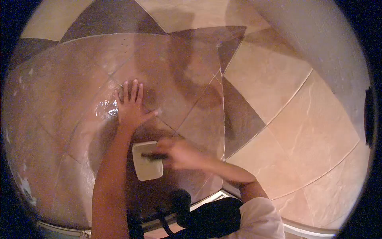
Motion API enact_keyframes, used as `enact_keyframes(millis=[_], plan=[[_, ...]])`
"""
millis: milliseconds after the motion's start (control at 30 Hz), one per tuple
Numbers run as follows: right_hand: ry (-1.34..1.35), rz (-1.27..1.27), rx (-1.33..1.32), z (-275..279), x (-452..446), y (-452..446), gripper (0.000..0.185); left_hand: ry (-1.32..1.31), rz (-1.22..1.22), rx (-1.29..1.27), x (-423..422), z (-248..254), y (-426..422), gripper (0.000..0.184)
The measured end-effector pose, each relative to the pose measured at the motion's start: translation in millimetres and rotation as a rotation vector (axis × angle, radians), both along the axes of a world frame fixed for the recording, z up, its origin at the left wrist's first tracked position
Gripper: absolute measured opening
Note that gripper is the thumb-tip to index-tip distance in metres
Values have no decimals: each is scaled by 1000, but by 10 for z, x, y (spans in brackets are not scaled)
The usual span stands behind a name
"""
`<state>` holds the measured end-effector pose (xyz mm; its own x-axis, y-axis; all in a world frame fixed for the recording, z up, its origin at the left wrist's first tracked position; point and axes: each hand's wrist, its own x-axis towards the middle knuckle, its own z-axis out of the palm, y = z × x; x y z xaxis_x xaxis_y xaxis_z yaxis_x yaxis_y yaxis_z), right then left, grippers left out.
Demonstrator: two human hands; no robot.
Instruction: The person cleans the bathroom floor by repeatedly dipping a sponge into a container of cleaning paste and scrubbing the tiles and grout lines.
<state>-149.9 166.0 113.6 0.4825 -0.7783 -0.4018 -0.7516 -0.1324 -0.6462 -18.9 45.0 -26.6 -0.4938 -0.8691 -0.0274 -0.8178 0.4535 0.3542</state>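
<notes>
My left hand [133, 107] lies flat with its fingers spread on the wet, shiny brown tiles [191, 95]. My right hand [179, 153] is closed and smeared by motion, and a short, narrow dark object [152, 156] sticks out of it to the left. That object is too blurred to name its kind. Below it is a pale, rounded rectangular container [149, 173], nearer to me than my left hand. Whether the dark object touches the container, I cannot tell. The container's contents cannot be made out.
Lighter beige tiles [314, 123] lie to the right, with dark triangular tiles [240, 115] between. A grey, smooth surface [318, 44] rises at the upper right. A pale frame or track [63, 229] runs along the near edge. White foamy patches [26, 187] mark the left side.
</notes>
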Motion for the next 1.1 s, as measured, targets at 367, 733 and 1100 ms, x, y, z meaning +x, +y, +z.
enact_keyframes(millis=[367,733,1100], plan=[[322,-1050,-344,-1340,-2182,-1521,38,-3,47,26,-46,45,14,104],[505,-964,-210,-1237,-2094,-2126,49,-2,24,9,-75,87,-14,101],[672,-1095,-664,-1605,-3062,-2145,34,-34,34,34,-70,77,-46,102]])
